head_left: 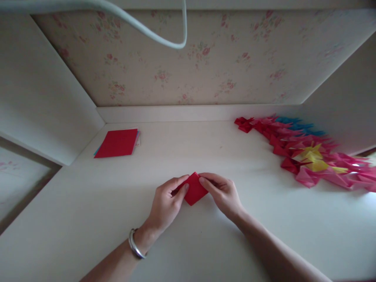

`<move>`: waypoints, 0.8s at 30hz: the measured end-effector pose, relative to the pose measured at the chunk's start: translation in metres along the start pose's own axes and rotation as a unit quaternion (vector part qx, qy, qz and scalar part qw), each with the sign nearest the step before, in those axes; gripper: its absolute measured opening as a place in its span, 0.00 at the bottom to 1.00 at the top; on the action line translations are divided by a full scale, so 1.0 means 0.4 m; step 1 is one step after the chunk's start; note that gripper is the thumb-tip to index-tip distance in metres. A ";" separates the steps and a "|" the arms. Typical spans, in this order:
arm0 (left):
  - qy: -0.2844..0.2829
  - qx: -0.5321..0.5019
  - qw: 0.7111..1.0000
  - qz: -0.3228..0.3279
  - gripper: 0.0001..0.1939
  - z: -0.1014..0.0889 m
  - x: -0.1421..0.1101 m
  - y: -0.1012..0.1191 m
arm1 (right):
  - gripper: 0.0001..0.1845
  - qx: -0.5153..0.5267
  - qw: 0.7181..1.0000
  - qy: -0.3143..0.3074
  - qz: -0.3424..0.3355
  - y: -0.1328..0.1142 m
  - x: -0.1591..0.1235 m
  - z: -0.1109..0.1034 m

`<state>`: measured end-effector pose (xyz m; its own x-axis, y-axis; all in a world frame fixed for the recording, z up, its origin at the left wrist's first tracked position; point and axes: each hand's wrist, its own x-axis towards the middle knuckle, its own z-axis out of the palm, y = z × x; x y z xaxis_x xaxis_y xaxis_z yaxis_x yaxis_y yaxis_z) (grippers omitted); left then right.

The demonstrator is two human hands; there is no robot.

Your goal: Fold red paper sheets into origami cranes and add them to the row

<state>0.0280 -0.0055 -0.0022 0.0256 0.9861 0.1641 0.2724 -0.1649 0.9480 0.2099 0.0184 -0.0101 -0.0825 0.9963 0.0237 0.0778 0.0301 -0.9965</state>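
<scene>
Between my hands is a small red piece of origami paper (195, 192), folded into a diamond shape with one corner pointing away from me. My left hand (168, 199) pinches its left edge between thumb and fingers; a silver bangle circles that wrist. On the opposite side, my right hand (222, 192) grips the upper right edge, thumb on top and fingers behind. The fingertips behind the paper are partly hidden. Both hands are just over the white tabletop (223, 250), near its middle.
A stack of square paper (119, 143), red on top, lies at the back left. Many folded paper cranes (308, 156) in red, pink, yellow and blue cover the right side. A white cable or lamp arm (141, 27) hangs above, before the floral back wall (202, 74).
</scene>
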 end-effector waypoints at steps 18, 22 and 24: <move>-0.051 0.043 0.998 0.014 0.14 -0.003 -0.008 0.013 | 0.14 0.005 1.000 -0.006 0.025 -0.006 -0.003 0.017; -0.071 0.045 0.996 0.016 0.14 -0.001 -0.013 0.023 | 0.17 0.016 0.999 -0.026 0.043 -0.014 -0.009 0.015; -0.080 0.043 0.996 0.017 0.14 0.001 -0.015 0.026 | 0.18 0.016 0.999 -0.026 0.043 -0.015 -0.013 0.013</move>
<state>0.0309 -0.0130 0.0065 0.1873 0.9718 0.1430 0.3493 -0.2019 0.9150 0.2046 0.0125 -0.0046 -0.1277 0.9897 -0.0650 0.0548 -0.0584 -0.9968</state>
